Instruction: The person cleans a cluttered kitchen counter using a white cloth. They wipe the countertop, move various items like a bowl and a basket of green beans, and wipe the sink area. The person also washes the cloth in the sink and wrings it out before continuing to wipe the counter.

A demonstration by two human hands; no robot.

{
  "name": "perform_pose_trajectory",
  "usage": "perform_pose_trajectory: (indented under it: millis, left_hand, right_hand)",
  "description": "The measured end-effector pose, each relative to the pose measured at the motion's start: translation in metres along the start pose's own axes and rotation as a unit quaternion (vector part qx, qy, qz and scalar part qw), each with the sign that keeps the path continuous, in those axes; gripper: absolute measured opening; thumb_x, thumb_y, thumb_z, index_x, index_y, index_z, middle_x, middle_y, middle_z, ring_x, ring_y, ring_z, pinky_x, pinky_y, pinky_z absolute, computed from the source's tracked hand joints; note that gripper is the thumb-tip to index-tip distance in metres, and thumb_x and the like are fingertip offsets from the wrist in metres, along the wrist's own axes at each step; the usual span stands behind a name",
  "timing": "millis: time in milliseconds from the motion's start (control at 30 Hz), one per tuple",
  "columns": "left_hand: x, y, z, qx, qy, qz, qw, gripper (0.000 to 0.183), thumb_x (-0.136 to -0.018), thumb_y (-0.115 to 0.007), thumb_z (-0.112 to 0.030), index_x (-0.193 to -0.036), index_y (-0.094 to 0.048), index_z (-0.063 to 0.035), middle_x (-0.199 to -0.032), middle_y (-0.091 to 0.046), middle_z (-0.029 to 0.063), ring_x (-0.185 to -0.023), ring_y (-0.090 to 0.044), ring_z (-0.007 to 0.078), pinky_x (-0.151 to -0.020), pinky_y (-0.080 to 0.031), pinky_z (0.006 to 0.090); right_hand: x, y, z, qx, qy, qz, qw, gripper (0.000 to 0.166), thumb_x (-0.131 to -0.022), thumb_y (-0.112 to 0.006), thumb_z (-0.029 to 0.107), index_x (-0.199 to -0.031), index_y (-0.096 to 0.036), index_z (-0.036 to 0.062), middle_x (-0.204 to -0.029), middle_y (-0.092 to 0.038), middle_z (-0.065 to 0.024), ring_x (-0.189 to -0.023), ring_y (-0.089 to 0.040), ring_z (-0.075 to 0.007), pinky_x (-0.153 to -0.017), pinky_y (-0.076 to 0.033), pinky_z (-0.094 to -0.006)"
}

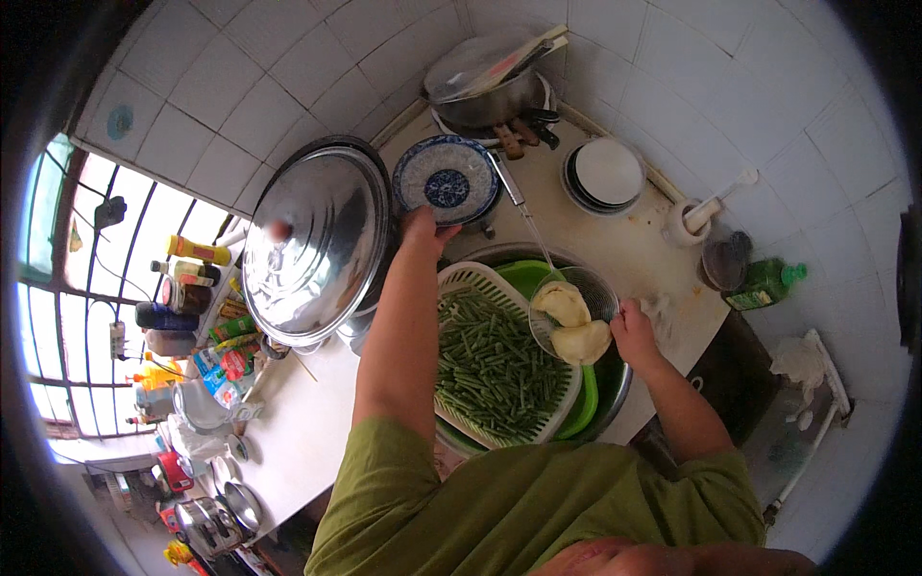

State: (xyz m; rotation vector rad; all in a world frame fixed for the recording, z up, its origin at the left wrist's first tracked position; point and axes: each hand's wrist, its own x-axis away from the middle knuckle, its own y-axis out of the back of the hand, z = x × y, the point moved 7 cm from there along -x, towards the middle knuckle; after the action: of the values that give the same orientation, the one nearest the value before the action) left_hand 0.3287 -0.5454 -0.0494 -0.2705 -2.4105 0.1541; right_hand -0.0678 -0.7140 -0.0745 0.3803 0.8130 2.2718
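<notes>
My left hand (430, 225) grips the near rim of a blue-and-white patterned plate (446, 180), which carries no food. My right hand (634, 330) holds the rim of a wire-mesh skimmer (542, 337) on the side opposite its handle. Two pale, folded dough pieces (573, 320) lie in the skimmer's bowl. Its metal handle (508, 178) points away from me, past the plate's right edge. Beneath the skimmer, a white slotted plastic basket (574, 392) is full of cut green beans (497, 360). The basket rests over a green basin (589, 403) inside a large metal basin (625, 392).
A large domed metal lid (317, 245) stands left of my left arm. A lidded pot (486, 93) occupies the back corner, with stacked bowls (609, 173) to its right. A green detergent bottle (763, 283) is by the right wall. Several condiment bottles (173, 317) line the window side.
</notes>
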Motion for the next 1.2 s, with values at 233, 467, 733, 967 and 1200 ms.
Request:
perform_pose_trajectory:
  millis: [233, 467, 733, 967, 1200]
  left_hand:
    - [0.067, -0.005, -0.005, 0.009, -0.114, -0.033, 0.993, 0.052, -0.090, -0.041, -0.010, -0.139, -0.025, -0.0114, -0.130, -0.039, 0.0181, -0.104, -0.052, 0.0381, -0.064, -0.059, 0.0430]
    - [0.117, -0.050, 0.007, 0.067, -0.119, 0.072, 0.988, 0.058, -0.086, -0.038, -0.005, -0.140, -0.020, -0.0166, -0.133, -0.035, 0.0171, -0.109, -0.051, 0.0391, -0.067, -0.059, 0.0487]
    - [0.140, -0.097, 0.041, 0.009, -0.064, 0.126, 0.990, 0.058, -0.087, -0.037, -0.002, -0.140, -0.017, -0.0150, -0.130, -0.038, 0.0179, -0.104, -0.055, 0.0364, -0.071, -0.060, 0.0467]
    - [0.137, -0.119, 0.065, -0.026, -0.023, 0.140, 0.990, 0.050, -0.088, -0.037, -0.003, -0.135, -0.025, -0.0138, -0.129, -0.040, 0.0172, -0.106, -0.054, 0.0380, -0.070, -0.059, 0.0484]
    - [0.131, -0.110, 0.073, -0.036, -0.034, 0.126, 0.991, 0.055, -0.084, -0.040, -0.002, -0.136, -0.025, -0.0129, -0.128, -0.044, 0.0181, -0.106, -0.054, 0.0376, -0.072, -0.057, 0.0487]
  right_hand:
    - [-0.014, -0.002, 0.000, 0.019, 0.003, 0.016, 1.000, 0.020, -0.081, -0.056, 0.013, -0.094, -0.048, -0.0010, -0.078, -0.058, -0.0240, -0.075, -0.058, -0.0428, -0.067, -0.046, -0.0489]
    - [-0.020, -0.008, 0.007, 0.058, -0.017, 0.080, 0.995, 0.022, -0.082, -0.058, 0.017, -0.095, -0.051, 0.0006, -0.082, -0.062, -0.0217, -0.077, -0.061, -0.0389, -0.067, -0.048, -0.0472]
    - [-0.030, 0.006, 0.012, 0.042, -0.069, 0.146, 0.986, 0.033, -0.086, -0.058, 0.031, -0.097, -0.055, 0.0001, -0.085, -0.064, -0.0197, -0.081, -0.063, -0.0358, -0.072, -0.049, -0.0435]
    - [-0.119, 0.028, -0.057, -0.070, -0.187, -0.059, 0.978, 0.045, -0.088, -0.056, 0.039, -0.098, -0.055, -0.0041, -0.095, -0.063, -0.0208, -0.088, -0.062, -0.0323, -0.077, -0.048, -0.0412]
    - [-0.243, 0.024, -0.085, -0.126, -0.308, -0.091, 0.938, 0.047, -0.087, -0.057, 0.033, -0.109, -0.052, -0.0086, -0.102, -0.059, -0.0227, -0.090, -0.058, -0.0335, -0.076, -0.046, -0.0411]
